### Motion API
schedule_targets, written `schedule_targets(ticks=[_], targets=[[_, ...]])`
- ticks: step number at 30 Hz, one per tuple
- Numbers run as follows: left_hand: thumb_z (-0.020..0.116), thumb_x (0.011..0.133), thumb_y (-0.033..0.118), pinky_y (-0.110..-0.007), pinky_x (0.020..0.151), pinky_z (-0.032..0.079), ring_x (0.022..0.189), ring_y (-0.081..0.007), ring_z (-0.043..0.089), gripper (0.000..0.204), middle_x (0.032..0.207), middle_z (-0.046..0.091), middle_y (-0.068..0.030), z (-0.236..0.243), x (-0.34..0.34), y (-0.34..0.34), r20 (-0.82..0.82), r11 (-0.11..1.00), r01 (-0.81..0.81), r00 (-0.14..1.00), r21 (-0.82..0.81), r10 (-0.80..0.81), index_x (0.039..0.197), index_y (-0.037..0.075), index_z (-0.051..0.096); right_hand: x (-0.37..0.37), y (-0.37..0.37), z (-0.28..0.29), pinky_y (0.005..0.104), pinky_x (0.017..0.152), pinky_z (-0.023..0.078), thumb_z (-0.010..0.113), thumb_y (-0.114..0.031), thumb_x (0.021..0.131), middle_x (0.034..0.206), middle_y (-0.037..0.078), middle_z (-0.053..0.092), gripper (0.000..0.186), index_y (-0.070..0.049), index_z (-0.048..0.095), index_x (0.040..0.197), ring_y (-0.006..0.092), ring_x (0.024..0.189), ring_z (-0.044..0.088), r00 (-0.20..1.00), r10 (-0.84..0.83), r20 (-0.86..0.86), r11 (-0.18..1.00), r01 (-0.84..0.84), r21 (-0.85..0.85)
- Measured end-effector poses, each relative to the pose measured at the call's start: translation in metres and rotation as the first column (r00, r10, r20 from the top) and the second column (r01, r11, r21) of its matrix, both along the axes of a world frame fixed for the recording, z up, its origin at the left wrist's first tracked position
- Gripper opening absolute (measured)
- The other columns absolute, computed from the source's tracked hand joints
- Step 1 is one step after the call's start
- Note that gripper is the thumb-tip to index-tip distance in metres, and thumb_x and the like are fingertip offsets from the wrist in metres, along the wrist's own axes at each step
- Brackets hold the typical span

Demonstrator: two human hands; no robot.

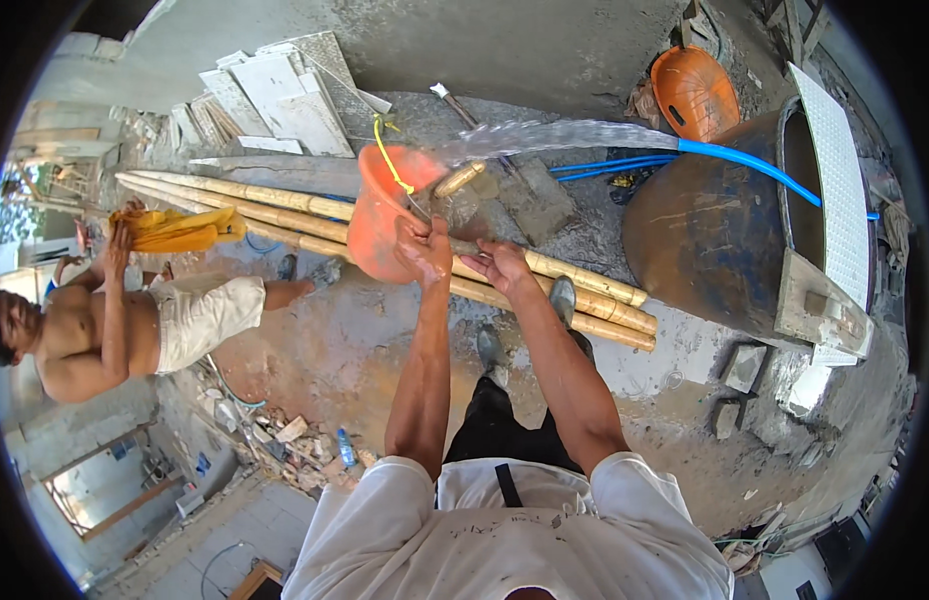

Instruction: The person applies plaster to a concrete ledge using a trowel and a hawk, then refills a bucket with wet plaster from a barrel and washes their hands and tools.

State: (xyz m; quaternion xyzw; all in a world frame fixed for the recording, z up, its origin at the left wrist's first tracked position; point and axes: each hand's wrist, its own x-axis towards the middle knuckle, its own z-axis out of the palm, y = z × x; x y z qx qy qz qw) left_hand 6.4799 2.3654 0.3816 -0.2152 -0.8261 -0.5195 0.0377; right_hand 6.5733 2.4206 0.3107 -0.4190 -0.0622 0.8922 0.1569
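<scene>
An orange bucket [380, 225] stands by the bamboo poles, with a yellow cord [393, 168] tied to its thin handle. My left hand [425, 252] is at the bucket's near right side, its wet fingers bent around the lower end of the handle. To the right of it, my right hand [502, 265] is held palm up over the poles, with loosely curled fingers apart and nothing plainly in them. From a blue hose [730, 158] a stream of water [565, 137] shoots left to the bucket's mouth. The bucket's inside is mostly hidden by splashing.
Bamboo poles [575, 300] lie across the wet floor before my boots. A large dark drum [700, 220] stands right, an orange basin [695, 92] behind it. A person holding a yellow cloth [180, 230] stands left. Rubble [285, 435] and white boards [285, 95] lie about.
</scene>
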Motion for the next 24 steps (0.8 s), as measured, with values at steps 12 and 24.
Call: schedule_targets(ticks=[12,24], targets=[[0.067,0.068,0.002,-0.029,0.040,0.028,0.045,-0.0081,0.031,0.033,0.048,0.034,-0.0010,-0.005,-0.001,-0.042,0.210,0.976,0.175,0.957,0.126,-0.199,0.063,0.004,0.034,0.026,-0.068,-0.015,0.0380,0.074,0.056,0.057,0.001,0.082,0.097,0.009,0.060,0.015,-0.002,0.054,0.097,0.0239,0.083,0.061,0.961,-0.277,0.005,0.961,0.277,0.016],[0.067,0.069,-0.001,-0.027,0.040,0.028,0.046,-0.0062,0.032,0.032,0.049,0.037,-0.0002,-0.012,0.003,-0.034,0.236,0.895,0.427,0.864,0.124,-0.445,0.064,0.005,0.035,0.050,-0.084,-0.016,0.0396,0.076,0.057,0.057,0.005,0.081,0.096,0.011,0.056,0.018,-0.006,0.047,0.091,0.0282,0.084,0.062,0.911,-0.413,0.021,0.905,0.413,-0.105]])
